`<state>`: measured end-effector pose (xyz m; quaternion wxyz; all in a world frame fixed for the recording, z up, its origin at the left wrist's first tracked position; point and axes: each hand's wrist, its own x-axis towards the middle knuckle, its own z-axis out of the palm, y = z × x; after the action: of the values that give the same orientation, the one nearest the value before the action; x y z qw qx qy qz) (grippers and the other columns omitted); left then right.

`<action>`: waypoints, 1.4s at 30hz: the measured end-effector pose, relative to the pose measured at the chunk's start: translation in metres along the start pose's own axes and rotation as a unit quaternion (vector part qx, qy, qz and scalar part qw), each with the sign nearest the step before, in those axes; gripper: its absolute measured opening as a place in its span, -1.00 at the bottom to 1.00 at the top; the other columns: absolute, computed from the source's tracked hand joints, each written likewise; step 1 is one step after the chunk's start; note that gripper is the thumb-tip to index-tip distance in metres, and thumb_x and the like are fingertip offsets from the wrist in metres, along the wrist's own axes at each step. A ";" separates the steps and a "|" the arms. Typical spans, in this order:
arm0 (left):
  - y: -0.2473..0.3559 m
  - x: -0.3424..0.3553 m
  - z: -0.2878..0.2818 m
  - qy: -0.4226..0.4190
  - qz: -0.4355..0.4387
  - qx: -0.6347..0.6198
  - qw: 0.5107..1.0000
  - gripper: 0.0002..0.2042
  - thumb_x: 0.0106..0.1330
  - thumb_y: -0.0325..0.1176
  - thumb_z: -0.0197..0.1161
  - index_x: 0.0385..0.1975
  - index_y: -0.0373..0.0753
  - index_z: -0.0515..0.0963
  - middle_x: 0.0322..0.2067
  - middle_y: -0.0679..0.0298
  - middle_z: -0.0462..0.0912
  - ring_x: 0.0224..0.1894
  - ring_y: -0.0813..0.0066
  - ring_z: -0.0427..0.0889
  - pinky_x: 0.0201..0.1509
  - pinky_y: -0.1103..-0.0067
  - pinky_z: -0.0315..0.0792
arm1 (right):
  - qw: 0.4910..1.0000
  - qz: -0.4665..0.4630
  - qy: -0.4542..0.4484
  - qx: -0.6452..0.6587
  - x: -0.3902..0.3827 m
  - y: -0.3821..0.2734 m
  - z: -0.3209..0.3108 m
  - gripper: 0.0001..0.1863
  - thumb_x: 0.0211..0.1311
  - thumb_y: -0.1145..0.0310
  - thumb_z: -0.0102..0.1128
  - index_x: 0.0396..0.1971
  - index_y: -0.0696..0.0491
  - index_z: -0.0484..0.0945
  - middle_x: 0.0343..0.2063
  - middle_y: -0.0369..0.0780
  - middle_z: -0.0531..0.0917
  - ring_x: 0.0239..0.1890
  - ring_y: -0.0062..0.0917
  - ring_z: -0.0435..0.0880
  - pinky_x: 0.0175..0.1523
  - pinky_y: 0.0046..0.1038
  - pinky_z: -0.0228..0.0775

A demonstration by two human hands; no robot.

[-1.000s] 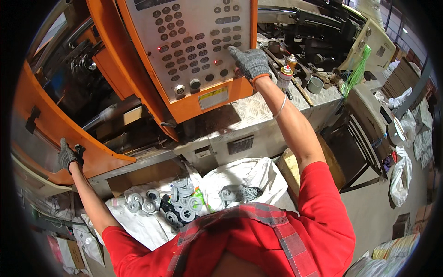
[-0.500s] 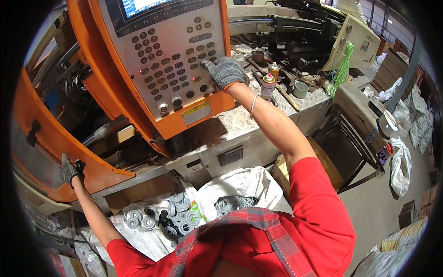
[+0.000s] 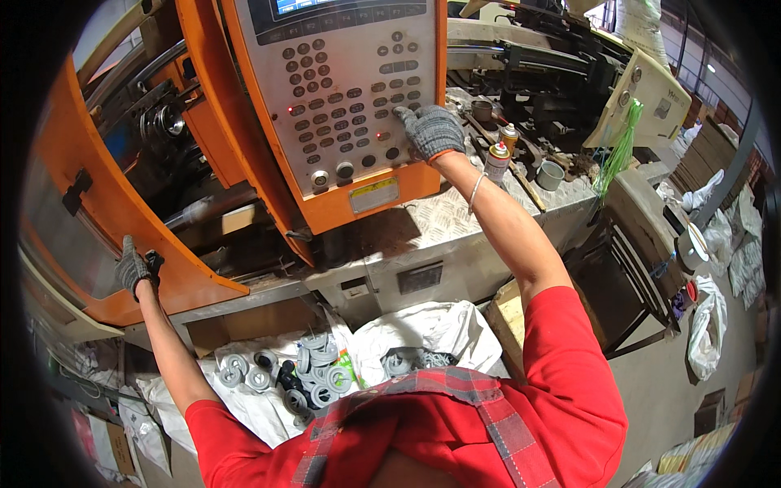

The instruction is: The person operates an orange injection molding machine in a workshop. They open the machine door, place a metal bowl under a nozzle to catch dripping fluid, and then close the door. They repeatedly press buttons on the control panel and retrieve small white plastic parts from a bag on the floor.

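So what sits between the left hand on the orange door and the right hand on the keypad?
In the head view, between the left hand and right hand: the orange door, the open machine bay, and the keypad panel.

I see a metal bench (image 3: 443, 215) carrying two spray cans (image 3: 497, 161) and a cup (image 3: 551, 174). White sacks (image 3: 423, 325) lie on the floor (image 3: 659, 370).

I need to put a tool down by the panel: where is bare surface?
Bare tread plate lies between the orange control panel and the spray cans. Beyond the cans, around the grey cup, tools crowd it. The right hand presses the keypad.
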<state>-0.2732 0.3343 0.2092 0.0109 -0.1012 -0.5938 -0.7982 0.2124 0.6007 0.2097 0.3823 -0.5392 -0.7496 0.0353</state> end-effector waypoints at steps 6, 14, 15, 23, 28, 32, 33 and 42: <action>-0.001 0.009 -0.006 -0.008 -0.003 0.012 1.000 -0.63 0.16 -0.12 0.33 -0.62 -0.25 0.36 -0.77 0.29 0.28 -0.83 0.37 0.40 -0.77 0.44 0.45 | 0.999 -0.012 0.038 -0.001 -0.007 -0.011 -0.004 -0.41 0.27 -0.11 -0.10 -0.56 0.13 0.64 -0.64 -0.08 0.63 -0.39 -0.20 0.64 -0.16 -0.23 0.43; 0.002 0.001 -0.003 -0.001 -0.015 0.019 1.000 -0.59 0.16 -0.11 0.33 -0.70 -0.25 0.34 -0.80 0.27 0.29 -0.83 0.35 0.40 -0.76 0.42 0.45 | 1.000 -0.005 0.021 0.002 -0.008 -0.007 -0.003 -0.42 0.27 -0.10 -0.10 -0.49 0.14 0.65 -0.53 -0.03 0.64 -0.34 -0.16 0.64 -0.12 -0.21 0.43; -0.001 0.007 -0.006 -0.011 -0.009 0.013 1.000 -0.59 0.16 -0.11 0.33 -0.71 -0.24 0.33 -0.80 0.27 0.28 -0.83 0.35 0.39 -0.76 0.42 0.45 | 1.000 0.002 0.015 -0.001 -0.007 -0.008 -0.002 -0.42 0.27 -0.10 -0.10 -0.49 0.13 0.65 -0.51 -0.03 0.64 -0.33 -0.15 0.63 -0.11 -0.21 0.43; 0.000 0.000 -0.004 -0.006 0.001 0.004 1.000 -0.58 0.15 -0.13 0.33 -0.72 -0.23 0.30 -0.80 0.25 0.30 -0.82 0.36 0.44 -0.75 0.46 0.47 | 1.000 -0.014 -0.009 -0.026 -0.001 -0.002 0.003 -0.47 0.27 -0.04 -0.13 -0.40 0.11 0.65 -0.35 -0.02 0.65 -0.21 -0.10 0.60 -0.05 -0.17 0.39; 0.003 -0.003 -0.004 -0.004 0.005 0.024 1.000 -0.58 0.15 -0.12 0.33 -0.71 -0.27 0.32 -0.79 0.24 0.32 -0.81 0.35 0.46 -0.75 0.45 0.48 | 0.997 -0.033 -0.011 -0.067 0.003 0.003 0.007 -0.55 0.31 0.03 -0.19 -0.28 0.01 0.65 -0.35 -0.05 0.65 -0.23 -0.14 0.60 -0.08 -0.16 0.39; -0.004 0.007 -0.007 -0.013 0.006 0.005 1.000 -0.58 0.15 -0.12 0.33 -0.71 -0.27 0.32 -0.79 0.25 0.32 -0.82 0.35 0.44 -0.76 0.44 0.47 | 0.999 -0.011 0.003 -0.033 -0.002 -0.003 0.003 -0.51 0.29 -0.02 -0.13 -0.36 0.06 0.66 -0.40 -0.04 0.65 -0.27 -0.12 0.61 -0.09 -0.17 0.40; -0.004 0.006 -0.006 -0.010 0.005 0.003 1.000 -0.58 0.14 -0.11 0.33 -0.71 -0.26 0.32 -0.80 0.25 0.32 -0.82 0.35 0.44 -0.76 0.44 0.46 | 1.000 -0.003 0.006 -0.023 -0.003 -0.005 0.001 -0.50 0.28 -0.04 -0.12 -0.39 0.07 0.66 -0.42 -0.04 0.65 -0.28 -0.11 0.60 -0.09 -0.17 0.40; -0.006 0.010 -0.007 -0.019 0.017 0.007 1.000 -0.59 0.15 -0.11 0.33 -0.69 -0.26 0.33 -0.80 0.26 0.31 -0.83 0.33 0.45 -0.79 0.45 0.45 | 0.999 -0.007 0.030 -0.025 -0.001 -0.002 0.007 -0.47 0.28 -0.06 -0.11 -0.49 0.10 0.65 -0.48 -0.04 0.64 -0.32 -0.13 0.61 -0.12 -0.18 0.39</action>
<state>-0.2851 0.3307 0.2035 0.0144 -0.1262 -0.5980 -0.7914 0.2069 0.6020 0.2054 0.3913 -0.5442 -0.7421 -0.0029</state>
